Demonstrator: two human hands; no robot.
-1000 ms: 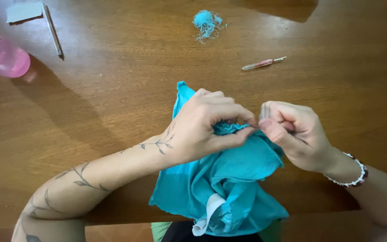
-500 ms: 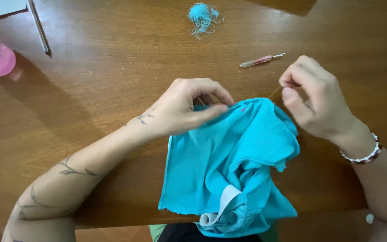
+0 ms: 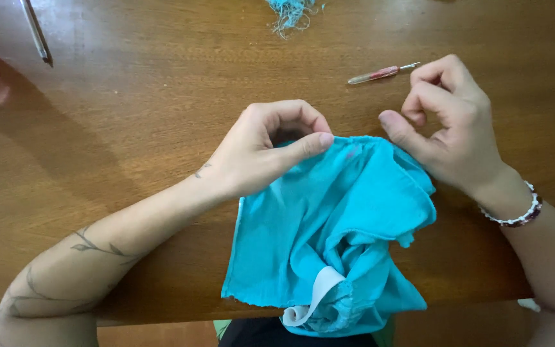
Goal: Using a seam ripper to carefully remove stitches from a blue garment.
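Crumpled turquoise cotton garment (image 3: 329, 231) with white waistband lying on the brown wooden counter (image 3: 149, 115); left hand (image 3: 258, 154) grip pinching its top edge; right hand (image 3: 448, 125) grip curling, thumb touching cloth.

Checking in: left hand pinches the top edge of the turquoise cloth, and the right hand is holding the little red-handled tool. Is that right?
Not quite. The right hand does not hold the red-handled tool; the tool lies on the wooden table just above that hand, apart from it. The left hand does pinch the top edge of the turquoise cloth. The head view shows this.
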